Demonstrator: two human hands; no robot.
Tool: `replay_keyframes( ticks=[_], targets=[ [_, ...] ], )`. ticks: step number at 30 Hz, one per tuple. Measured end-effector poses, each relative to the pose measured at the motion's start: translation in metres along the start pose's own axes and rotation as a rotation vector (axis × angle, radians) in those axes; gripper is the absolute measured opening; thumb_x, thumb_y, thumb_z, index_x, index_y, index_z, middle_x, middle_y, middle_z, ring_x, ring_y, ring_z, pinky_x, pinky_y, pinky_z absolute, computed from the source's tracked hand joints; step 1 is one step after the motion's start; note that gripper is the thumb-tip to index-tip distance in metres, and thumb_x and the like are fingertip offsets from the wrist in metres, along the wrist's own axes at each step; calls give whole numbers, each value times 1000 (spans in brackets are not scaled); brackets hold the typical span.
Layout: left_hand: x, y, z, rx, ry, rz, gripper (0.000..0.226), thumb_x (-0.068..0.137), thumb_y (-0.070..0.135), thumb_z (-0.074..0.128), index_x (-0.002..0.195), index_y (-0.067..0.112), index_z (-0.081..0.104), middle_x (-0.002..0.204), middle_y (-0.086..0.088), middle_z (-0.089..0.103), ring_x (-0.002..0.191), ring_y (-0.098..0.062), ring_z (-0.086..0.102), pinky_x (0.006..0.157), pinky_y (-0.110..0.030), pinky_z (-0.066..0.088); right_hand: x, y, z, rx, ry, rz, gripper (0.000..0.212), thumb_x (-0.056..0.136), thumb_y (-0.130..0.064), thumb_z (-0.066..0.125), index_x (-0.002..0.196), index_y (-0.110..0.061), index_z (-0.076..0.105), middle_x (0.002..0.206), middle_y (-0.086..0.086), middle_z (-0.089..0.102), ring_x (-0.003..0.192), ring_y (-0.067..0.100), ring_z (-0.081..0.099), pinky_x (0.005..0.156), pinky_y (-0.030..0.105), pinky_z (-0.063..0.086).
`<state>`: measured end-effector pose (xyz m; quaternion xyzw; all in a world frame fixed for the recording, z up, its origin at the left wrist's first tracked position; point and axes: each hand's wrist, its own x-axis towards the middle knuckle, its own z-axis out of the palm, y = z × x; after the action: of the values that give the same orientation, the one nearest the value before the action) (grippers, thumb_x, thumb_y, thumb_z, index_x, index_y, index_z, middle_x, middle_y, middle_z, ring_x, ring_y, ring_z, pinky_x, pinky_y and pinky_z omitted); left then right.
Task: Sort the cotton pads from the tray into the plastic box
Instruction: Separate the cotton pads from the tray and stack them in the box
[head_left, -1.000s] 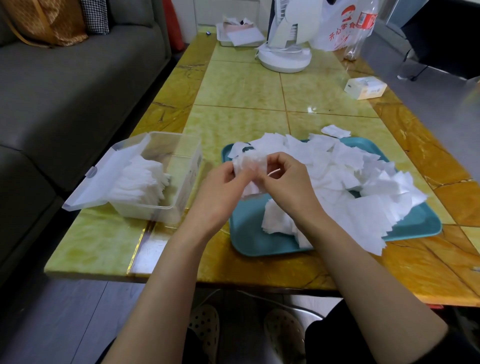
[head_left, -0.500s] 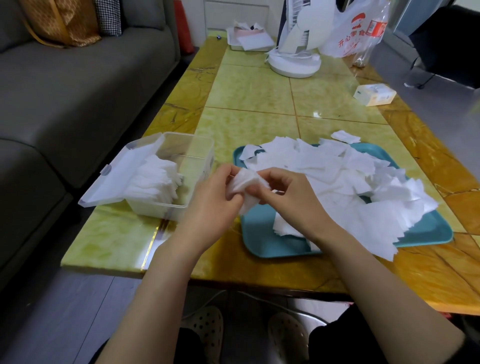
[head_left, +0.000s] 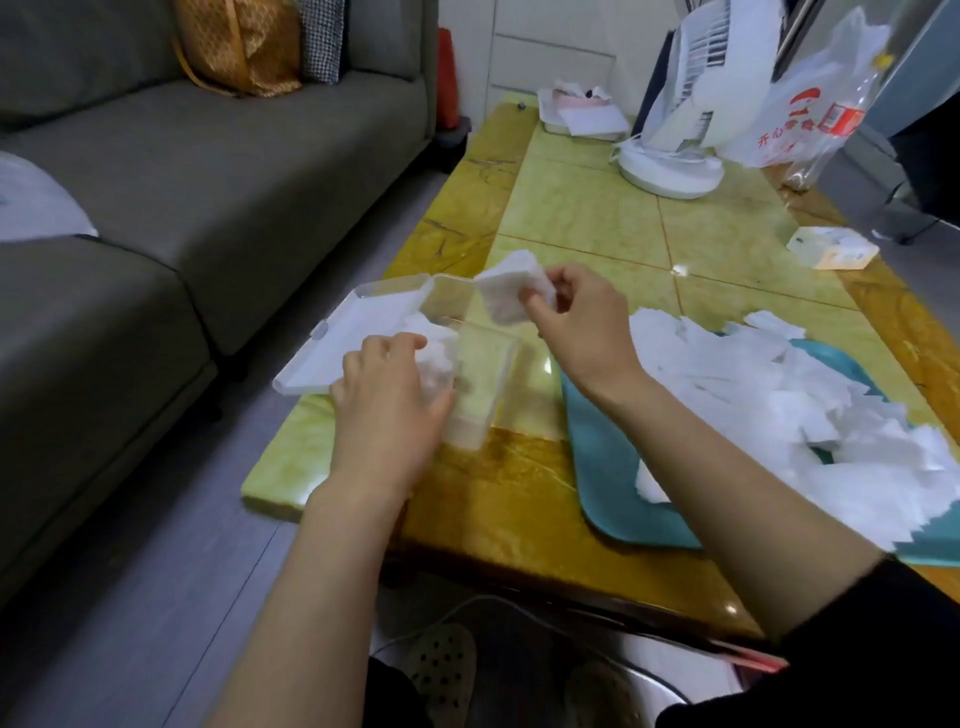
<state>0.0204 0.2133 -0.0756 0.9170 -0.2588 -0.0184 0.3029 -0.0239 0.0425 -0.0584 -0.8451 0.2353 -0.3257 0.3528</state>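
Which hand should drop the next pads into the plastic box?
Right: the right hand pinches a stack of cotton pads over the open plastic box, while the left hand rests on it.

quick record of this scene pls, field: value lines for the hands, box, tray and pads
plastic box: clear, lid open to the left
boxed pads: white stack in the box's left part
left hand: rests on the boxed pads; grip unclear
right hand: pinches the held stack above the box
tray: teal, right of the box
loose pads: large pile on the tray
task state: many pads not yet sorted
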Motion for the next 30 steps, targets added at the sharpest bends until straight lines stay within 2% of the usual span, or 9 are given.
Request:
replay_keyframes(
  ticks=[4, 9, 14, 16, 18, 20, 25, 27, 30],
  targets=[
    [-1, -13, -7, 14, -41, -15, 73, 83, 44, 67, 143, 22, 32, 141, -4, 37, 130, -27, 30, 102, -37, 25, 25, -5, 33, -270, -116, -63, 17, 86, -20, 57, 95, -6, 62, 84, 8, 62, 83, 28, 57, 66, 33, 39],
    [-1, -16, -8, -61, -71, -14, 80, 82, 40, 69, 145, 15, 28, 142, -6, 35, 129, -27, 32, 101, -34, 29, 27, -6, 65, -571, -328, -135, 17, 87, -18, 51, 91, -4, 61, 98, 17, 65, 93, 36, 57, 63, 32, 31],
    [0, -16, -8, -125, -73, -11, 76, 82, 36, 71, 142, 12, 31, 138, -7, 36, 126, -26, 32, 96, -30, 29, 30, -22, 71, -449, -577, -71, 37, 92, -13, 49, 56, -9, 41, 63, 12, 45, 71, 25, 41, 56, 31, 22],
    [1, -17, -8, -131, -74, -7, 73, 82, 36, 71, 139, 12, 33, 135, -7, 37, 123, -26, 34, 93, -30, 30, 31, -25, 67, -371, -669, -26, 32, 94, -14, 47, 64, -5, 45, 67, 12, 44, 70, 21, 41, 63, 32, 38],
    [2, -17, -8, -128, -78, -4, 71, 81, 36, 72, 137, 11, 36, 133, -7, 38, 121, -26, 36, 90, -29, 31, 28, -23, 63, -295, -716, 13, 26, 96, -10, 40, 77, 3, 52, 76, 14, 50, 74, 23, 48, 83, 47, 47],
    [3, -17, -8, -127, -78, -7, 68, 80, 36, 72, 134, 11, 39, 130, -7, 40, 119, -27, 37, 88, -29, 32, 25, -22, 60, -295, -726, -3, 27, 97, -7, 37, 90, 11, 56, 86, 18, 57, 80, 24, 50, 90, 50, 44],
    [4, -18, -8, -91, -82, -11, 60, 80, 39, 71, 126, 10, 46, 126, -6, 41, 115, -26, 39, 87, -30, 34, 23, -25, 62, -331, -604, -117, 26, 93, -3, 44, 110, 7, 61, 112, 18, 65, 101, 29, 57, 82, 27, 37],
    [4, -18, -8, -71, -83, -5, 57, 81, 41, 70, 124, 11, 47, 126, -6, 42, 114, -26, 40, 89, -32, 35, 20, -25, 64, -251, -512, -144, 25, 89, 0, 48, 110, 2, 62, 110, 13, 65, 102, 25, 58, 81, 20, 39],
    [3, -18, -8, -51, -76, -5, 56, 81, 42, 70, 123, 12, 48, 126, -5, 43, 113, -27, 42, 91, -35, 37, 16, -23, 63, -232, -478, -157, 22, 90, -1, 48, 107, -1, 62, 106, 10, 65, 99, 22, 58, 83, 26, 42]
  ],
)
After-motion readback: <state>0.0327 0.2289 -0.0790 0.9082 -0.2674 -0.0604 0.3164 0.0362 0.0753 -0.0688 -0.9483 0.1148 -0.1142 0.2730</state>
